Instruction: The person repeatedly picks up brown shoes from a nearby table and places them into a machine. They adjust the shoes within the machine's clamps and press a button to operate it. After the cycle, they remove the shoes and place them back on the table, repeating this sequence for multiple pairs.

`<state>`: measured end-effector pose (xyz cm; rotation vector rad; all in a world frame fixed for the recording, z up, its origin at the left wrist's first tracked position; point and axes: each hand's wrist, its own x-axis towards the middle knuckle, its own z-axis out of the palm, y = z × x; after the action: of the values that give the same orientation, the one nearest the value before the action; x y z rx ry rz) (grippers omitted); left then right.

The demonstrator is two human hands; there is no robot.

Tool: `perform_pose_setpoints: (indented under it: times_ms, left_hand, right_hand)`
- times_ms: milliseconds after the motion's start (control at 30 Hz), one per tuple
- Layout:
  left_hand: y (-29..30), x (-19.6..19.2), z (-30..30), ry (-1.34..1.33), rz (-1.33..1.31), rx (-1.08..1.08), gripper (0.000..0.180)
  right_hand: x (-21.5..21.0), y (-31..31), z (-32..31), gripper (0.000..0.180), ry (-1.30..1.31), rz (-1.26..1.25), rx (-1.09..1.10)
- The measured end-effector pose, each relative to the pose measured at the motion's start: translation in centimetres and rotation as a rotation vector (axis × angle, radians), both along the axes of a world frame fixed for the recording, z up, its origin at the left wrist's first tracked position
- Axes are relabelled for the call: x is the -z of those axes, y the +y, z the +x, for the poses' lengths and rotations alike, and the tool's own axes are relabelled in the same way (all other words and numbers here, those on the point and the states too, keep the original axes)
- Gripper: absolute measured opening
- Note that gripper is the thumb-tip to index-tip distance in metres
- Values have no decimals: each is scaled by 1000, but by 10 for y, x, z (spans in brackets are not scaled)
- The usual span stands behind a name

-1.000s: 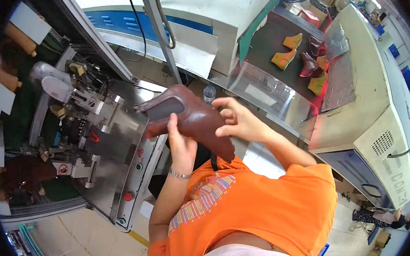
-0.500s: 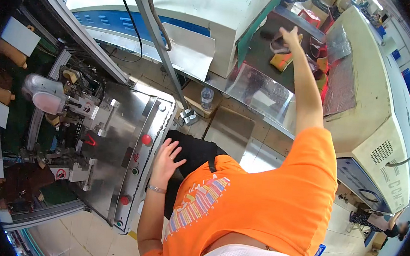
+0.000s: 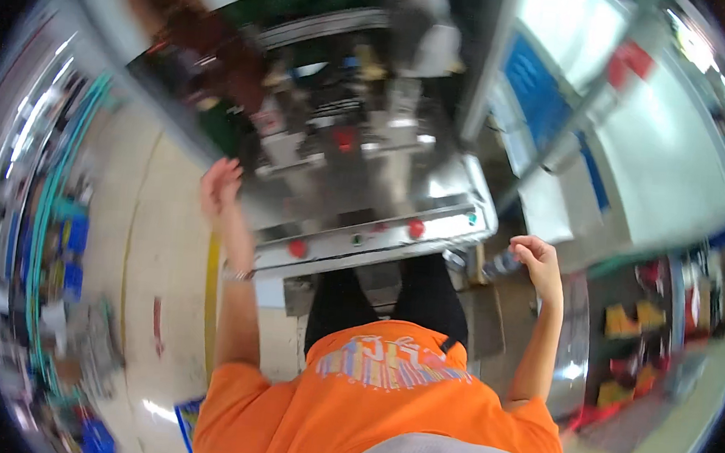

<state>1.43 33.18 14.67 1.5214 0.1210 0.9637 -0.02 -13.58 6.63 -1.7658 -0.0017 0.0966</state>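
Note:
My left hand (image 3: pixel 221 186) is raised beside the left front corner of a steel-topped machine (image 3: pixel 339 195). It is smeared by motion, but its fingers look loosely bent and apart, with nothing visible in them. My right hand (image 3: pixel 538 262) hovers off the machine's right front corner, fingers loosely curled and apparently empty. A clear plastic bottle (image 3: pixel 502 265) shows beyond its fingertips, apart from them as far as I can tell. On the machine's white front panel sit a right red button (image 3: pixel 416 228) and a left red button (image 3: pixel 297 248); neither hand touches them.
Metal clamps and dark brown material (image 3: pixel 222 66) stand behind the steel top. Right of me is a large white-and-blue machine (image 3: pixel 663 191), with yellow and red shoe pieces (image 3: pixel 623 322) on a dark belt. Blue bins (image 3: pixel 76 242) line the left side, past the tiled floor (image 3: pixel 155 270).
I have turned left, so the steel-topped machine is now in front of me. My right hand has come back from the shoe pieces on the belt; my left hand has moved to the machine's left corner.

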Motion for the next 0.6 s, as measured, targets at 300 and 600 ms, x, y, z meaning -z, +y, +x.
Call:
perform_pose_setpoints:
  times_ms: [300, 600]
  left_hand:
    - [-14, 27, -52, 85, 47, 164, 18]
    - [3, 33, -79, 251, 92, 246, 19]
  right_hand:
    - [-189, 245, 76, 12, -839, 6, -346]
    - [-241, 375, 144, 17, -1111, 147, -286]
